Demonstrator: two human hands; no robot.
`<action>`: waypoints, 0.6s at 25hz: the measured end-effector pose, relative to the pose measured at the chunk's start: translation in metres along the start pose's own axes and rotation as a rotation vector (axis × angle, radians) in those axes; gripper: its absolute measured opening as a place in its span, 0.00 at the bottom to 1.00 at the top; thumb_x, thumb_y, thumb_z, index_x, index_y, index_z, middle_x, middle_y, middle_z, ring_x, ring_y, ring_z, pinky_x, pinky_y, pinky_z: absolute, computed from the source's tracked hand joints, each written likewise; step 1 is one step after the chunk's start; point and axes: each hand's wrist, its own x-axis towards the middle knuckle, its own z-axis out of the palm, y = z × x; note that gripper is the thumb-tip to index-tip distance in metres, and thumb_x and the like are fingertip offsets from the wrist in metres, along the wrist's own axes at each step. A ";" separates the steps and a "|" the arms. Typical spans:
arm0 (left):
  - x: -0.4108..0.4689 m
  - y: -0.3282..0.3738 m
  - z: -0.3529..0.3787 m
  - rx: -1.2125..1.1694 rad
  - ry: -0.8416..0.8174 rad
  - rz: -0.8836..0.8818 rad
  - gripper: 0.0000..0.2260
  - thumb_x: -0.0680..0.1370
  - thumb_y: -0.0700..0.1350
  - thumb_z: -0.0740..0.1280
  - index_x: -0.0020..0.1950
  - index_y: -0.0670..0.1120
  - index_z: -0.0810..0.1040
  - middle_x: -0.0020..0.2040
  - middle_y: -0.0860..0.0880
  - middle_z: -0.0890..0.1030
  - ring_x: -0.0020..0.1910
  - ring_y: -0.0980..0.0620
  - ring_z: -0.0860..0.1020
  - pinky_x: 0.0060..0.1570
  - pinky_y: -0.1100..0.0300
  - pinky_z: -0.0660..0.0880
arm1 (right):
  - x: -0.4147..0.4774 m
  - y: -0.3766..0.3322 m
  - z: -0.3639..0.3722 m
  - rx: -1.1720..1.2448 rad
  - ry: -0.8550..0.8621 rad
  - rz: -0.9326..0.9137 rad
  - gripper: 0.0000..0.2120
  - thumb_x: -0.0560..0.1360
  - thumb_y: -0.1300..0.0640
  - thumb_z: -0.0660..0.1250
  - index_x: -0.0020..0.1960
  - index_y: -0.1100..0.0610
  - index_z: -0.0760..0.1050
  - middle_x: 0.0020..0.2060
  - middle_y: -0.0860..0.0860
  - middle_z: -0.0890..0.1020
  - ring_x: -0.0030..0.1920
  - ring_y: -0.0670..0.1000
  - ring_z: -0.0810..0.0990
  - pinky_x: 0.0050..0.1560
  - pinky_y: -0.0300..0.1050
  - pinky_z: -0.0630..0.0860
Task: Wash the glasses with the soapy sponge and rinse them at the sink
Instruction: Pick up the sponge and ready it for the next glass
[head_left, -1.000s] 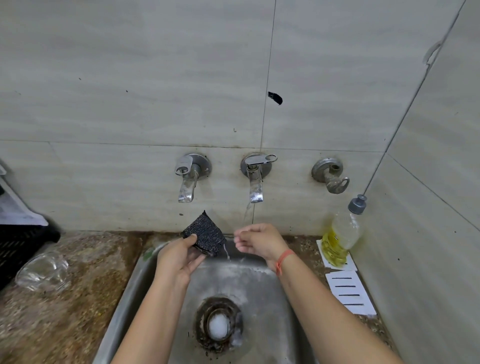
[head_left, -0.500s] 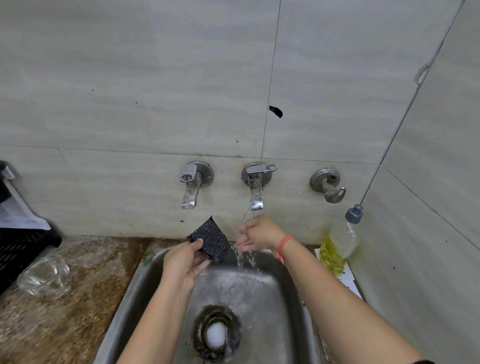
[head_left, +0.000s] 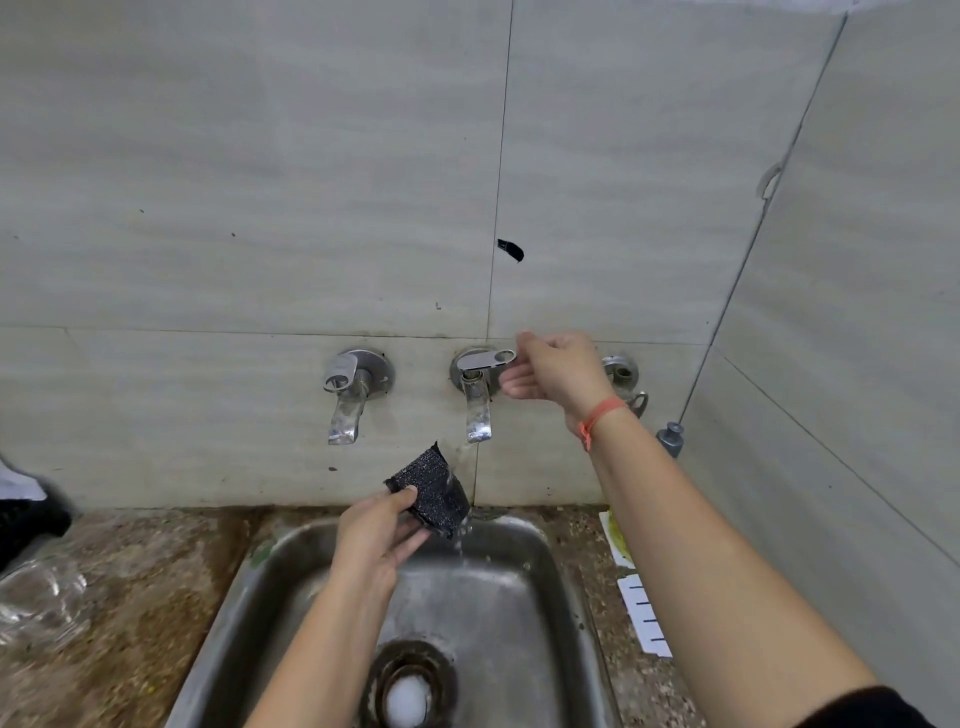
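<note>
Now right hand (head_left: 556, 371) up off water (head_left: 462, 543), fingers (head_left: 525, 340) pinching tap handle (head_left: 485, 359); left hand (head_left: 374, 540) pinches sponge (head_left: 434, 493). I reckon flow change, scrubbing next.

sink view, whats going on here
A person is at the steel sink. Their left hand holds a dark sponge at the water running from the middle tap, while the right hand pinches the end of that tap's lever. A clear glass lies on the counter to the left, untouched.
</note>
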 end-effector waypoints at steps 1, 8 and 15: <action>0.000 -0.001 0.000 0.001 -0.003 0.006 0.10 0.77 0.34 0.66 0.58 0.39 0.74 0.42 0.44 0.80 0.40 0.48 0.79 0.46 0.51 0.77 | 0.003 -0.002 0.002 -0.026 -0.013 0.008 0.15 0.79 0.62 0.60 0.36 0.65 0.75 0.21 0.55 0.78 0.19 0.47 0.75 0.22 0.35 0.74; 0.009 -0.002 -0.010 -0.004 0.015 0.025 0.12 0.77 0.34 0.66 0.60 0.39 0.74 0.43 0.44 0.80 0.41 0.48 0.80 0.42 0.53 0.77 | -0.015 -0.001 -0.001 -0.002 -0.338 0.153 0.12 0.77 0.64 0.64 0.37 0.68 0.77 0.25 0.57 0.81 0.22 0.46 0.79 0.24 0.33 0.76; 0.003 -0.007 -0.012 0.006 0.033 0.052 0.06 0.76 0.33 0.66 0.51 0.41 0.76 0.44 0.43 0.82 0.42 0.46 0.81 0.50 0.49 0.78 | -0.037 0.017 0.028 0.019 -0.164 0.027 0.16 0.80 0.61 0.61 0.36 0.66 0.77 0.27 0.58 0.79 0.21 0.46 0.77 0.24 0.35 0.76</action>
